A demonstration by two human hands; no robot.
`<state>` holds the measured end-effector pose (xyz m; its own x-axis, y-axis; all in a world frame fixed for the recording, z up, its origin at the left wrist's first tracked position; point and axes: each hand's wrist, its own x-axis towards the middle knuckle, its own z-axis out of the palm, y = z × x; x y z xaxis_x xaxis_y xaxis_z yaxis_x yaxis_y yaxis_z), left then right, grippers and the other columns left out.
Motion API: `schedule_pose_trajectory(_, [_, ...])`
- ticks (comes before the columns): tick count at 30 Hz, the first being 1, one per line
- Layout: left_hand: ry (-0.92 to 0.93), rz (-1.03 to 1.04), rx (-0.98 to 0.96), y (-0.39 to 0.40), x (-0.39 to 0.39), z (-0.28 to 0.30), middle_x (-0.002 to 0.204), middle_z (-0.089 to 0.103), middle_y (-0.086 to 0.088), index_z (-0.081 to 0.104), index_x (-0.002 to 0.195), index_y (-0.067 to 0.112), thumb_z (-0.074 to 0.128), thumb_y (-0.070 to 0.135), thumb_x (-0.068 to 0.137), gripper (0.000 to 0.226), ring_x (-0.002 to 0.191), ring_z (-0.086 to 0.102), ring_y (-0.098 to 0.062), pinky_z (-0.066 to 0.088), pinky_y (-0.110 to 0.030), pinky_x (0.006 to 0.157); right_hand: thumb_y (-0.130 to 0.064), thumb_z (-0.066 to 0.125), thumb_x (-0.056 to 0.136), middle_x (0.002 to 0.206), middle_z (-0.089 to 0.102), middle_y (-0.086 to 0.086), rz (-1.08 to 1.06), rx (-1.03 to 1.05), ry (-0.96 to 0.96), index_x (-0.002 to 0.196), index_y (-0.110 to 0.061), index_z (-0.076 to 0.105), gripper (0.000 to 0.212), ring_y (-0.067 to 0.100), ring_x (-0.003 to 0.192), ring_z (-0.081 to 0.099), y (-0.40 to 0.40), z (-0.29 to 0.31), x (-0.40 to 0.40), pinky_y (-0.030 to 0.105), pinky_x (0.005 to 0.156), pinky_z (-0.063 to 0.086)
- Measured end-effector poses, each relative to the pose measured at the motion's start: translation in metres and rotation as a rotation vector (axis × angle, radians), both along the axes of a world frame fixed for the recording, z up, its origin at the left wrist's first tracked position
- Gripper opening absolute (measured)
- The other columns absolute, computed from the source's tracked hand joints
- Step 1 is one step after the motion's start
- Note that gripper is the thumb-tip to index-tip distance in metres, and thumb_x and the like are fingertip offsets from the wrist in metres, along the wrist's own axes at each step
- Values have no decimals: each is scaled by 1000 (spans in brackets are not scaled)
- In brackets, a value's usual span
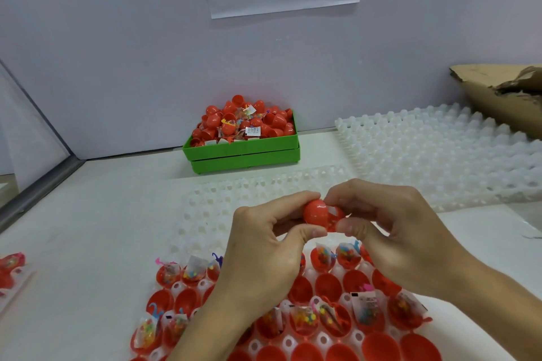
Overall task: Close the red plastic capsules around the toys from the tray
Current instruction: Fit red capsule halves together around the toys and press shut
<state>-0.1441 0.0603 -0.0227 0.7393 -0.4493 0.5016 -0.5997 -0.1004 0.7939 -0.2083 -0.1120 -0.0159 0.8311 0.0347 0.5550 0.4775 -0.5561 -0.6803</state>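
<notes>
Both hands hold one red capsule (318, 213) in the air above the white dimpled tray (205, 214). My left hand (264, 246) pinches its rounded left half between thumb and fingers. My right hand (393, 228) grips the right half, where a bit of a toy's clear packet shows at the seam. Below my hands, the tray's near rows hold open red capsule halves (328, 287), several of them with bagged colourful toys (366, 306) inside. The tray's far rows show bare white cups.
A green bin (243, 152) heaped with red capsules and toy packets stands against the back wall. A second white dimpled tray (440, 149) lies to the right, with torn cardboard (504, 97) behind it. More red capsules (10, 267) sit at the left edge.
</notes>
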Motion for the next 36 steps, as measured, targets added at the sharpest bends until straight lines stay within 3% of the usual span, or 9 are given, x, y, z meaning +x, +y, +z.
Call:
schedule_pose_trajectory(4, [31, -16, -30, 0, -1, 2, 90, 76, 17, 73, 101, 32, 74, -7, 78, 45, 86, 72, -1, 54, -13, 77, -2, 60, 86, 84, 65, -19, -9, -30, -17, 105, -16, 73, 27, 8, 74, 65, -2, -3, 1, 14, 65, 50])
schedule_pose_trajectory(6, [6, -29, -14, 0, -1, 2, 93, 76, 17, 73, 105, 29, 74, 2, 78, 38, 88, 72, -1, 55, -14, 80, -3, 60, 86, 83, 65, -21, -25, -34, -35, 105, -16, 72, 27, 7, 72, 65, -1, -5, 2, 13, 65, 50])
schedule_pose_trajectory(11, [-48, -75, 60, -1, -1, 2, 99, 74, 16, 71, 115, 22, 72, 13, 80, 36, 91, 71, 0, 55, -16, 83, -10, 64, 82, 83, 75, -3, 8, 204, 55, 104, -31, 55, 32, 15, 76, 72, -2, -3, 2, 14, 70, 52])
schedule_pose_trajectory(14, [-68, -105, 61, 0, -2, 1, 101, 74, 15, 69, 119, 21, 70, 10, 83, 38, 92, 71, -3, 56, -18, 84, -11, 67, 80, 83, 76, -2, 21, 266, 74, 101, -33, 57, 32, 14, 77, 74, -1, -2, 2, 13, 70, 51])
schedule_pose_trajectory(20, [7, -170, 37, 2, -1, 3, 101, 75, 13, 65, 123, 26, 67, 11, 86, 40, 92, 72, -5, 56, -19, 82, 9, 72, 81, 81, 76, 4, 34, 366, 108, 95, -21, 67, 34, 15, 73, 73, -1, -1, 2, 14, 66, 51])
schedule_pose_trajectory(25, [19, -202, 25, 3, -1, 7, 99, 74, 10, 66, 114, 37, 65, 13, 90, 34, 92, 71, -9, 57, -20, 77, 10, 70, 81, 79, 76, 6, 43, 385, 125, 94, -20, 68, 33, 15, 70, 72, 0, 3, 1, 14, 64, 51])
schedule_pose_trajectory(31, [-47, -137, 26, -3, -1, 2, 87, 71, 4, 66, 101, 25, 61, 20, 89, 13, 81, 72, -14, 57, -18, 77, 6, 73, 81, 81, 77, 1, 53, 309, 137, 94, -17, 68, 27, 14, 77, 74, 3, 2, 0, 15, 70, 53])
schedule_pose_trajectory(36, [-2, -175, 23, 0, -3, 5, 93, 74, 9, 72, 101, 34, 66, 10, 88, 27, 91, 72, -10, 56, -19, 83, 10, 76, 76, 82, 77, 2, 7, 361, 139, 91, -19, 70, 33, 15, 80, 75, 1, 1, 0, 20, 76, 56])
